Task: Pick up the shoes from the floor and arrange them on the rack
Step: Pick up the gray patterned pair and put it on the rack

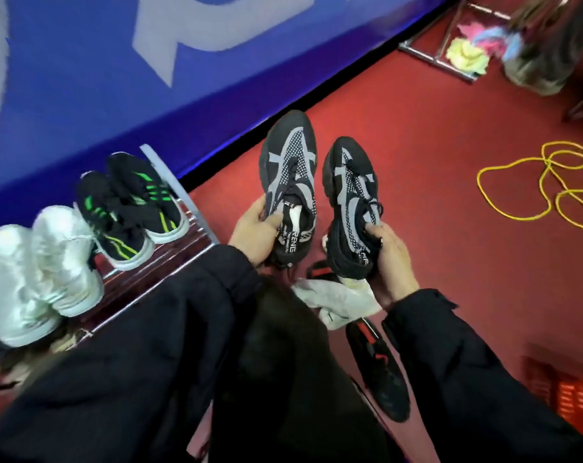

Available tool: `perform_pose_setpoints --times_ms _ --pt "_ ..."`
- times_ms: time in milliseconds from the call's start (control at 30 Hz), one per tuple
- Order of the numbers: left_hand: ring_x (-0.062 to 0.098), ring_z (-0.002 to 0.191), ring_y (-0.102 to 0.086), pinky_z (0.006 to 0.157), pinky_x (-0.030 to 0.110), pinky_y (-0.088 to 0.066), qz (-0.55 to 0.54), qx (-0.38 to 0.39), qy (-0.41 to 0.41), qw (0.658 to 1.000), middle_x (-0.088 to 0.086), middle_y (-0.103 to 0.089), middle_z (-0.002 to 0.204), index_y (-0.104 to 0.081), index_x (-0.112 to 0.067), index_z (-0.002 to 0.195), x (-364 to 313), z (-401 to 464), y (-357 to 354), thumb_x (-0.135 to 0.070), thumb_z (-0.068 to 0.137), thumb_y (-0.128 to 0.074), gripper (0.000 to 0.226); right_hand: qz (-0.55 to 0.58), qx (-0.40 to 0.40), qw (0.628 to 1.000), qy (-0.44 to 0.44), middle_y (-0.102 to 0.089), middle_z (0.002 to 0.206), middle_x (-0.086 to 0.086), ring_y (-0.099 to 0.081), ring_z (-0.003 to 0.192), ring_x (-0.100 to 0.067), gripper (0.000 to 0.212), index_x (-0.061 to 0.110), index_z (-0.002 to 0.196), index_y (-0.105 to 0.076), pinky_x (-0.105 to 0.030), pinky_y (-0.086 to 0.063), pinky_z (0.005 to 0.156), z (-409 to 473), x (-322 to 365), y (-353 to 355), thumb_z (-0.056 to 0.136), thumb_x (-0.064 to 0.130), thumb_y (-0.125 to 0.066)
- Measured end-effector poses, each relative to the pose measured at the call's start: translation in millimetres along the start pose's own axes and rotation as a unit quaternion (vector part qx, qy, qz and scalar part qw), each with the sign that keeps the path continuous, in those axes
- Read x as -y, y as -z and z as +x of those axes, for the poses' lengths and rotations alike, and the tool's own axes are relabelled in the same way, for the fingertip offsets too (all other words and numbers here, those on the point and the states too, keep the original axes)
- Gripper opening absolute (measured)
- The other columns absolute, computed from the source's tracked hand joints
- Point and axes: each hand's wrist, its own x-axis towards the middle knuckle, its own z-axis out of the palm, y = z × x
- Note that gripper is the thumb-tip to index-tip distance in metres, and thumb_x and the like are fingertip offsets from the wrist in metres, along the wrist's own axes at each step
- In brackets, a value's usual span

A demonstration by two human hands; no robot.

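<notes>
**Both hands loaded, rack waiting on the left**

Head view, the only angle we've got, and it's a double carry. The left hand has its fingers curled into the collar of one black-and-grey sneaker, thumb on the outside, toe pointing away. The right hand pinches the heel and tongue area of the matching sneaker the same way. Gripping at the opening makes sense: it's the one firm edge on a soft shoe, and it leaves the soles free to land flat. Both shoes are up off the red carpet, side by side, just apart, and well short of the shelf.

The rack sits to the left against the blue wall, shiny metal bars by the look of it. Already on it: a black pair with green stripes, knit uppers and pale soles, and beside them a silvery-white pair, glossy and puffy, toes to the wall.

The held pair shows open mesh panels, smooth grey overlays, chunky rounded soles. Below the hands on the floor, a black shoe with red trim and something pale and crumpled. Blurred, hard to name. A yellow cord loops off to the right.
</notes>
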Motion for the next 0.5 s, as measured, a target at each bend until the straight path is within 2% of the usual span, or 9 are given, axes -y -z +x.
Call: perform_pose_setpoints --times_ms 100,167,233,300,333,367,433,467,500 --pt "0.024 0.112 -0.066 0.104 0.045 -0.049 0.084 -0.081 -0.063 0.991 0.005 -0.072 0.116 -0.065 -0.018 0.119 2 -30 58 -0.038 0.087 -0.06 0.038 -0.081 0.046 0.995 -0.019 -0.076 0.111 -0.022 -0.073 0.102 -0.035 0.033 0.001 0.116 -0.071 -0.051 -0.057 0.097 -6 19 -47 0.09 0.021 -0.066" --pt "0.023 0.107 -0.067 0.102 0.042 -0.049 0.139 -0.134 -0.064 0.979 0.006 -0.073 0.111 -0.067 -0.011 0.115 10 -55 91 -0.039 0.089 -0.055 0.039 -0.155 0.079 0.984 -0.031 -0.078 0.105 -0.018 -0.076 0.089 -0.03 0.035 0.004 0.11 -0.076 -0.046 -0.062 0.085 -13 23 -79 0.085 0.029 -0.071" --pt "0.026 0.104 -0.068 0.1 0.043 -0.05 0.142 -0.171 -0.013 0.975 0.01 -0.074 0.106 -0.07 -0.008 0.108 24 -77 120 -0.043 0.084 -0.054 0.045 -0.228 0.118 0.965 -0.052 -0.079 0.094 -0.012 -0.074 0.071 -0.024 0.032 0.007 0.101 -0.077 -0.035 -0.061 0.067 -21 18 -109 0.086 0.036 -0.071" --pt "0.024 0.097 -0.069 0.098 0.039 -0.052 0.108 -0.191 0.048 0.975 0.016 -0.074 0.104 -0.072 -0.001 0.103 38 -96 147 -0.039 0.087 -0.059 0.043 -0.291 0.151 0.942 -0.073 -0.078 0.096 -0.013 -0.073 0.073 -0.025 0.037 0.009 0.104 -0.077 -0.042 -0.06 0.077 -32 7 -138 0.084 0.04 -0.072" --pt "0.019 0.088 -0.068 0.091 0.031 -0.054 0.088 -0.197 0.067 0.974 0.018 -0.074 0.099 -0.072 0.001 0.1 44 -105 159 -0.034 0.091 -0.061 0.038 -0.315 0.169 0.93 -0.081 -0.078 0.095 -0.013 -0.072 0.074 -0.026 0.041 0.01 0.102 -0.077 -0.046 -0.059 0.082 -36 -1 -150 0.079 0.044 -0.074" --pt "0.011 0.075 -0.067 0.078 0.021 -0.055 0.081 -0.198 0.084 0.973 0.017 -0.073 0.092 -0.072 0.001 0.096 52 -115 171 -0.028 0.093 -0.06 0.031 -0.335 0.188 0.919 -0.092 -0.078 0.091 -0.013 -0.073 0.073 -0.027 0.043 0.012 0.097 -0.077 -0.049 -0.059 0.084 -42 -9 -162 0.073 0.047 -0.076" --pt "0.008 0.062 -0.061 0.051 0.011 -0.046 0.078 -0.182 0.129 0.972 0.014 -0.068 0.083 -0.071 -0.005 0.092 68 -138 190 -0.034 0.084 -0.065 0.031 -0.391 0.219 0.888 -0.107 -0.078 0.083 -0.012 -0.072 0.07 -0.027 0.037 0.012 0.089 -0.076 -0.046 -0.061 0.08 -51 -28 -180 0.075 0.047 -0.075" --pt "0.013 0.068 -0.062 0.052 0.012 -0.048 0.073 -0.179 0.146 0.97 0.014 -0.068 0.087 -0.072 -0.006 0.091 79 -149 198 -0.041 0.072 -0.067 0.04 -0.412 0.236 0.872 -0.116 -0.078 0.084 -0.013 -0.072 0.068 -0.027 0.034 0.012 0.087 -0.075 -0.044 -0.061 0.076 -54 -38 -188 0.078 0.044 -0.074" --pt "0.019 0.077 -0.065 0.064 0.017 -0.054 0.051 -0.185 0.166 0.967 0.014 -0.07 0.091 -0.074 -0.005 0.091 93 -157 207 -0.044 0.06 -0.069 0.05 -0.428 0.246 0.86 -0.125 -0.077 0.086 -0.014 -0.071 0.068 -0.027 0.034 0.013 0.088 -0.075 -0.042 -0.06 0.074 -54 -49 -194 0.075 0.044 -0.075"
